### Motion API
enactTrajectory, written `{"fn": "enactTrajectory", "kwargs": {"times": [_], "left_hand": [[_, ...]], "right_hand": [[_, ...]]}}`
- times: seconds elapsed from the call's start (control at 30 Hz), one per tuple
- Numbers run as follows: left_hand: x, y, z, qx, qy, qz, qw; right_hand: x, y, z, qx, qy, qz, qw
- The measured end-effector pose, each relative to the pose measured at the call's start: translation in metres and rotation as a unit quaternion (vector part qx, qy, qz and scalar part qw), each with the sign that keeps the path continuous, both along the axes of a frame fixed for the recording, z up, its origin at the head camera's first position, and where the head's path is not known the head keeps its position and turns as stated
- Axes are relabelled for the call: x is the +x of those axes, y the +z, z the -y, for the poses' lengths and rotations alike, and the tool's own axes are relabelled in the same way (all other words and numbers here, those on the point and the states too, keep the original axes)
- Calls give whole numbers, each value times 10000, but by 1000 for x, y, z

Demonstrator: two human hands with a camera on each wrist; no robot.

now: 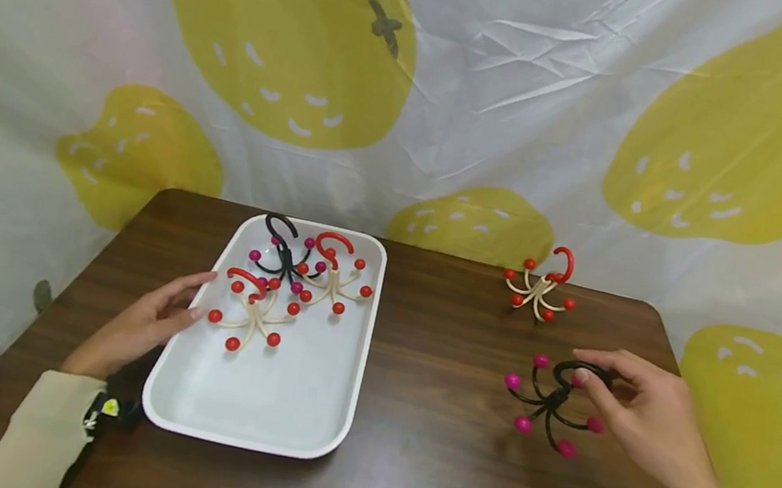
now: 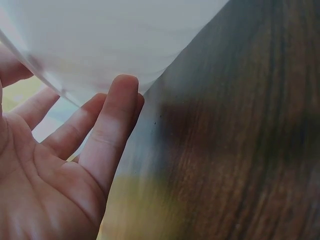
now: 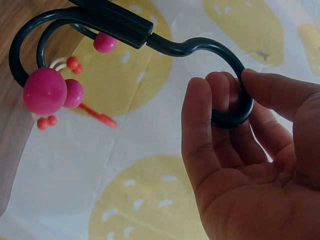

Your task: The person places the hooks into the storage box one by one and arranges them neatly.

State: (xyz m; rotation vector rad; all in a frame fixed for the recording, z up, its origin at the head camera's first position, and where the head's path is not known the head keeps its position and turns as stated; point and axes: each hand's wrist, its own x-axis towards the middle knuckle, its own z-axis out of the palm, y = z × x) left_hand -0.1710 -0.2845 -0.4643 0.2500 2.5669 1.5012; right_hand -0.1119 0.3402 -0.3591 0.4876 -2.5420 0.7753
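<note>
Black hanger (image 1: 553, 399) (right of the white tray (image 1: 292, 398)) is pinched at its hook by right hand (image 1: 645, 421); thin arms may snag and slip.

Dark wood table (image 1: 435, 453), backdrop cloth (image 1: 506, 84) — yellow fruit print

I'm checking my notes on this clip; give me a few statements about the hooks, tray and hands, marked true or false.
1. The right hand holds the black hook by its loop. True.
2. The tray holds three hooks. True.
3. The left hand grips a hook. False: its straight fingers rest against the tray's rim.
4. The cream hook outside the tray lies on the table. True.
5. The black hook has red balls. False: pink ones.
</note>
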Motion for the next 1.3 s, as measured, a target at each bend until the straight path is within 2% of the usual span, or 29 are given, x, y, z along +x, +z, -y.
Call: {"fn": "enactTrajectory", "kwargs": {"times": [0.17, 0.43, 0.73, 1.03, 1.3], "left_hand": [[-2, 0, -3, -64, 76, 95, 9999], [-2, -2, -4, -169, 167, 178, 9996], [-2, -3, -4, -135, 170, 232, 9995], [-2, -1, -3, -223, 157, 177, 9995], [-2, 0, -3, -332, 116, -28, 9994]], "right_hand": [[-7, 0, 11, -102, 219, -127, 9996], [-17, 4, 27, -104, 341, -219, 9991], [-29, 6, 44, -284, 588, -56, 9978], [-37, 2, 56, -383, 840, -3, 9957], [-39, 3, 60, -446, 923, 43, 9947]]}}
